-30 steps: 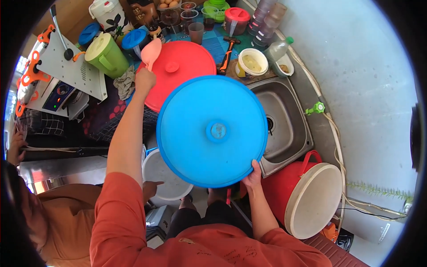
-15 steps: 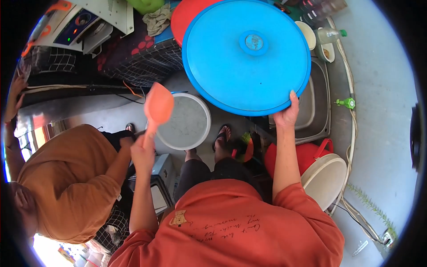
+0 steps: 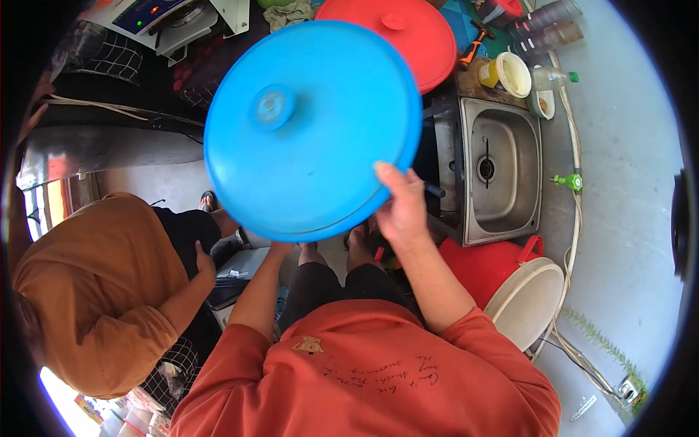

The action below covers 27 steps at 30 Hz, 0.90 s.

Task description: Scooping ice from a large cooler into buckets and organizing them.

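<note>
Cramped kitchen, steel sink (image 3: 501, 169) to the right. Right hand (image 3: 402, 206) grips a big blue lid (image 3: 313, 127) by its rim, raised mid-carry; left hand hidden beneath it. Setting it down needs free space.

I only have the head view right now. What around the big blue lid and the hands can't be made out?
- Left hand: hidden in the head view behind the large round blue plastic lid; its grip cannot be told.
- Right hand: thumb shows on the lid's rim; fingers are hidden behind it.
- Round red plastic lid: lower part covered by the blue one, top cut by the edge.
- Floor under the blue lid: hidden.
</note>
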### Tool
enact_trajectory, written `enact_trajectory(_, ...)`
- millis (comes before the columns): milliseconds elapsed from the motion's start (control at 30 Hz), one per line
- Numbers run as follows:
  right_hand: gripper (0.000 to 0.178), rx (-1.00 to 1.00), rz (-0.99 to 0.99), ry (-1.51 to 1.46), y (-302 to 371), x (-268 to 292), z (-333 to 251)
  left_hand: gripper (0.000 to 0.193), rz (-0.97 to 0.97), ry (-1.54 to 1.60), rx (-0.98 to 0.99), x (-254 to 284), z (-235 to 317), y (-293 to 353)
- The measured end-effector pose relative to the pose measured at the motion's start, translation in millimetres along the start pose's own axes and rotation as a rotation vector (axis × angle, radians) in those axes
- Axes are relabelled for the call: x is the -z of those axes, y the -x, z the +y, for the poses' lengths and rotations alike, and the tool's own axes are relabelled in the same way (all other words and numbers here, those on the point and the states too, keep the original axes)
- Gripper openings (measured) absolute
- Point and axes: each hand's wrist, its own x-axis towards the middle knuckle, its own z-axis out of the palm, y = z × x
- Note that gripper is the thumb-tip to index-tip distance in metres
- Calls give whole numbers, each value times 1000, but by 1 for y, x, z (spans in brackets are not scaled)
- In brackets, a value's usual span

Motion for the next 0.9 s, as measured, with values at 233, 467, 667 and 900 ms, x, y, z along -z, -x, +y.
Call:
enact_trajectory(233, 41, -145, -18, -71, 34, -65, 61, 22, -395, 1696, 1079, 8, -4, 43)
enact_trajectory(467, 39, -111, -64, -75, 23, -81, 83, 19, -506, 1508, 1095, 68, 25, 38)
enact_trajectory(667, 35, -73, -45, 67, 28, -94, 94, 29, -200, 1217, 1083, 101, 114, -39)
enact_trajectory(900, 37, 23, 20, 150, 2, -100, 131, 101, 33, 105, 440, 242, -1, -25)
